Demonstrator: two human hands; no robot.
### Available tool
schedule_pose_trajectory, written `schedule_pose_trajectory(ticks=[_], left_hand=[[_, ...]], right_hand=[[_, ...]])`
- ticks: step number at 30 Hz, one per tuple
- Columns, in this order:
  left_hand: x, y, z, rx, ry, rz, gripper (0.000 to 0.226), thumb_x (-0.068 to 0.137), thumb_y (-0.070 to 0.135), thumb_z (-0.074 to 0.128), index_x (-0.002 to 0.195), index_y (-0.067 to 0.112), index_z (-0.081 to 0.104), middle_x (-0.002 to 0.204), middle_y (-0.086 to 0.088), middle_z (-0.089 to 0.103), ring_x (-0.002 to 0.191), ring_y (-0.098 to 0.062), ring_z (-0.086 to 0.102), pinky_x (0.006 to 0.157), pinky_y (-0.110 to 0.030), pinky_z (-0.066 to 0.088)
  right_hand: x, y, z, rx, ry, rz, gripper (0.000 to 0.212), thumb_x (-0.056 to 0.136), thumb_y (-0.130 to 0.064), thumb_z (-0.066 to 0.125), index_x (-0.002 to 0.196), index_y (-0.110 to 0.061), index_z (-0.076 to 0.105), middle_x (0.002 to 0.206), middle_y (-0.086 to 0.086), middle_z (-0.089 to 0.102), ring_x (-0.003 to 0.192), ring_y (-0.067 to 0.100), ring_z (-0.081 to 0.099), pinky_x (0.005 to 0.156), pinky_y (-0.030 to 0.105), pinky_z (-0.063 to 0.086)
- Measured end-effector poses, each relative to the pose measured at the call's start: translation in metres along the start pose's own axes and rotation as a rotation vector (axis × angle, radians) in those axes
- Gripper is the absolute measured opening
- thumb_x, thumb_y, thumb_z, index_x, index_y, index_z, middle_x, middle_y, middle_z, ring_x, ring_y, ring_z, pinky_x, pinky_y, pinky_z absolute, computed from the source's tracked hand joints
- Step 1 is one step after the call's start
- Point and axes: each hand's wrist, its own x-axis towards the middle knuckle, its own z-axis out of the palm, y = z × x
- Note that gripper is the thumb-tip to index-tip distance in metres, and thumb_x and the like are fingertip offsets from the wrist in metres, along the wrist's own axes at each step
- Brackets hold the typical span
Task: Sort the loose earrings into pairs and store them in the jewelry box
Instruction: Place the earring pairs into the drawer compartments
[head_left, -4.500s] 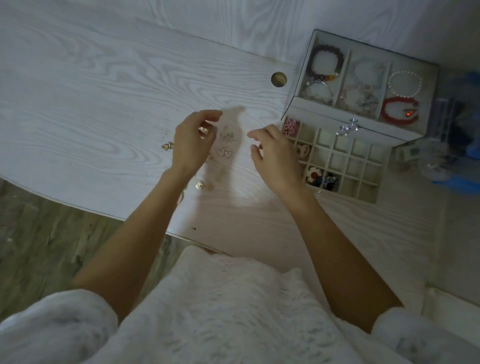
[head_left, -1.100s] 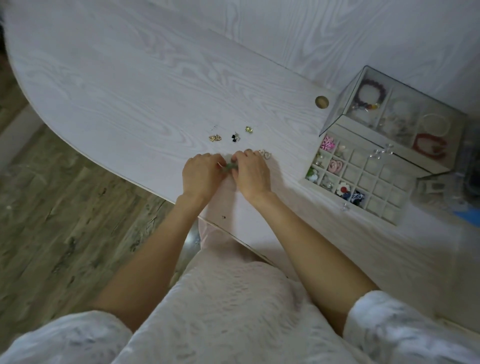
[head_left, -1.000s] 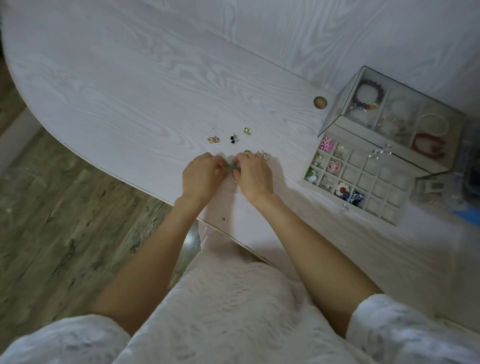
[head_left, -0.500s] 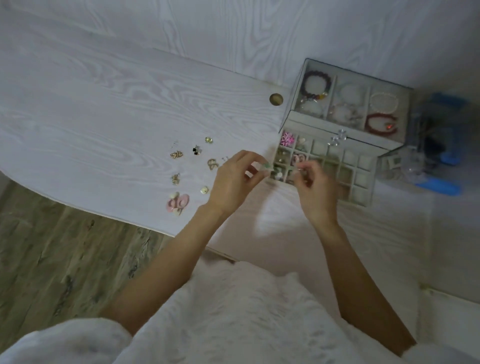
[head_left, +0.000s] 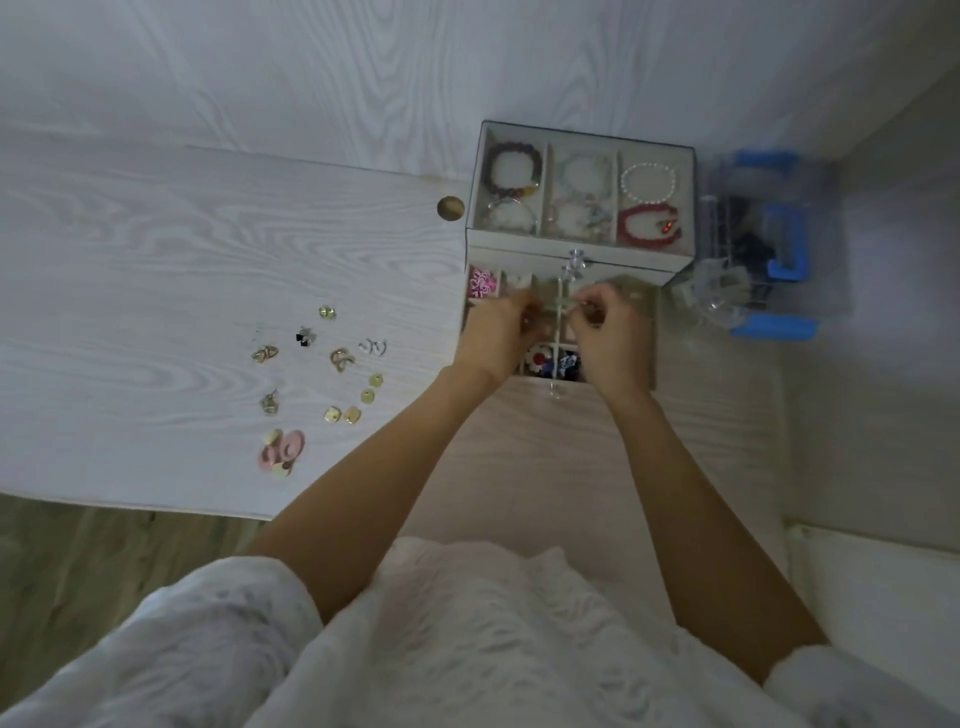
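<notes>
Both hands meet over the pulled-out drawer (head_left: 644, 317) of the jewelry box (head_left: 582, 248). The left hand (head_left: 496, 338) has its fingers curled forward and its fingertips pinched together on something small and blurred, too soft in focus to name for certain. The right hand (head_left: 608, 338) mirrors it, thumb and forefinger closed in a pinch on a small pale greenish piece between the two hands, apparently an earring. Each grip is closed on a tiny item, though what exactly lies in the left one cannot be made out. Both forearms reach up from the lower edge of the view, bare below white fluffy sleeves (head_left: 171, 639).

The hands hide most of the drawer's grid of compartments. A pink flower earring (head_left: 481, 285) shows in the far-left cell, and a red-and-white flower piece (head_left: 538, 358) and a dark blue piece (head_left: 569, 362) show in near cells. The upper tray holds bracelets: a dark beaded one (head_left: 511, 171), a white pearl one (head_left: 648, 183) and a red one (head_left: 649, 228); the middle section is a pale tangle.

Left of the box, loose earrings (head_left: 340, 359) lie scattered on the white wood-grain surface (head_left: 156, 249), including gold discs (head_left: 350, 414) and pink round ones (head_left: 283, 451). A clear container with blue clips (head_left: 769, 244) stands right of the box, blurred.
</notes>
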Motion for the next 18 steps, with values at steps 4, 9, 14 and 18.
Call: schedule_pose_trajectory(ticks=[4, 9, 14, 18], left_hand=[[-0.006, -0.004, 0.005, 0.072, -0.057, 0.014, 0.03, 0.08, 0.011, 0.068, 0.11, 0.008, 0.063, 0.102, -0.012, 0.07, 0.091, -0.026, 0.066, 0.081, -0.033, 0.051], [-0.017, -0.007, 0.003, 0.283, 0.013, 0.194, 0.035, 0.08, 0.002, 0.062, 0.112, 0.012, 0.064, 0.105, -0.012, 0.068, 0.098, -0.032, 0.059, 0.08, -0.039, 0.049], [-0.01, -0.008, 0.002, 0.339, 0.061, 0.194, 0.02, 0.084, 0.01, 0.062, 0.099, 0.018, 0.071, 0.091, -0.011, 0.07, 0.086, -0.034, 0.059, 0.066, -0.04, 0.051], [0.0, -0.002, 0.0, 0.325, 0.07, 0.149, 0.02, 0.091, 0.026, 0.056, 0.104, 0.017, 0.069, 0.101, -0.009, 0.068, 0.093, -0.032, 0.059, 0.063, -0.036, 0.046]], right_hand=[[0.006, 0.002, 0.008, 0.061, -0.055, 0.054, 0.012, 0.088, -0.008, 0.058, 0.098, -0.005, 0.063, 0.098, 0.009, 0.066, 0.085, 0.018, 0.059, 0.078, 0.027, 0.048], [0.006, -0.002, 0.016, 0.009, -0.082, 0.029, 0.015, 0.087, -0.008, 0.059, 0.101, -0.004, 0.064, 0.096, 0.012, 0.069, 0.081, 0.019, 0.063, 0.076, 0.032, 0.054], [0.007, -0.004, 0.017, -0.074, -0.084, -0.001, 0.014, 0.086, -0.007, 0.061, 0.099, -0.005, 0.066, 0.09, 0.013, 0.07, 0.076, 0.023, 0.065, 0.074, 0.038, 0.056], [0.007, -0.004, 0.012, -0.056, -0.068, -0.012, 0.015, 0.087, -0.007, 0.06, 0.102, -0.005, 0.065, 0.095, 0.011, 0.07, 0.082, 0.02, 0.065, 0.076, 0.033, 0.055]])
